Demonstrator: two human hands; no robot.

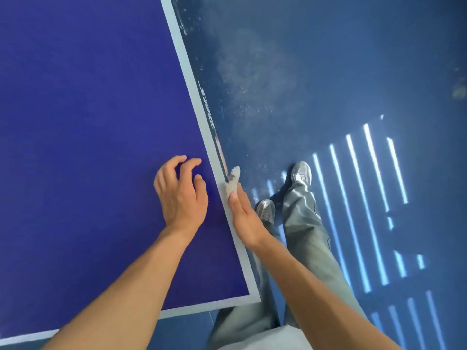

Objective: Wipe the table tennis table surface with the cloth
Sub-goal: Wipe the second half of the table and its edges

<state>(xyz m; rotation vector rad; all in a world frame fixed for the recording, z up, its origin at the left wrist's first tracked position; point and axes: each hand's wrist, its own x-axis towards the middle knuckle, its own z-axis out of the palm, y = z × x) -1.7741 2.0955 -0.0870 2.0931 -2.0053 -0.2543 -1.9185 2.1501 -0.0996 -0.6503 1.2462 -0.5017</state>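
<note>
The blue counter (88, 122), a table tennis top, fills the left half of the frame. Its pale border line (186, 79) runs on a slant from the top centre down to a corner at the lower middle.

The left hand (180, 195) rests on the blue surface just inside that border, a little below the centre of the frame. Its grip is loose and arched: the fingers are bent and spread a little, their tips are on the counter, and they hold nothing.

The right hand (243, 218) lies just to the right of it, along the counter's edge. Its grip pinches a small whitish cloth (231, 185). The thumb presses the cloth down onto the border line, and the fingers lie nearly straight along the outer side. The cloth sits on the counter's edge at the centre of the frame. A frayed tuft of it pokes out beyond the fingertips, towards the top of the frame. How much of the cloth is folded under the palm cannot be told.

To the right of the counter lies a dark blue floor (341, 59), with pale dusty patches near the upper middle. Bright stripes of light (367, 198) fall across it at the lower right. The person's grey trousers (303, 236) and two grey shoes (302, 173) show below and to the right of the right hand.
</note>
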